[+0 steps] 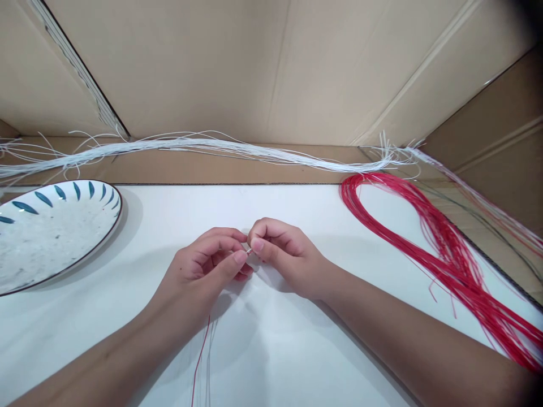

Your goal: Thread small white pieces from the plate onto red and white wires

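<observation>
My left hand (207,265) and my right hand (282,251) meet at the middle of the white table (271,339), fingertips touching. Between them they pinch the bare ends of thin wires (249,251). A red wire (200,356) and a pale one hang down from under my left hand toward me. What my fingers cover of the wire ends is hidden.
A white plate (46,232) with blue leaf marks sits at the left. A bundle of red wires (445,249) loops on the right side. A long bundle of white wires (212,147) lies along the back edge. Cardboard walls (271,68) enclose the table.
</observation>
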